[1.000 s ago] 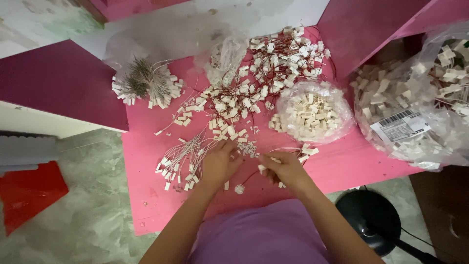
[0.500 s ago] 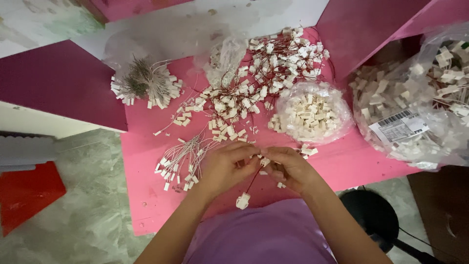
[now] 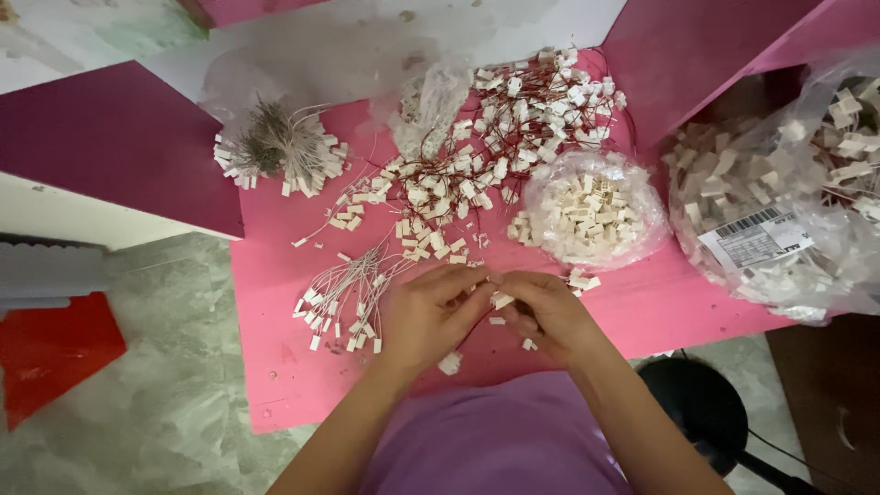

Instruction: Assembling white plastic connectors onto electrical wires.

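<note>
Left hand & right hand pinch one white connector together, fingers curled (wired connectors at 9 o'clock, bagged connectors at 1).

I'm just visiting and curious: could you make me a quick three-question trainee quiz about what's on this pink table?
1. True or false: both hands meet over the pink table.
2. The open clear bag of loose white connectors lies on which side of the right hand? A) beyond it B) on the floor
3. What colour are the wires in the big pile?

Key: 1 true, the left hand joins the right; 2 A; 3 red.
</note>
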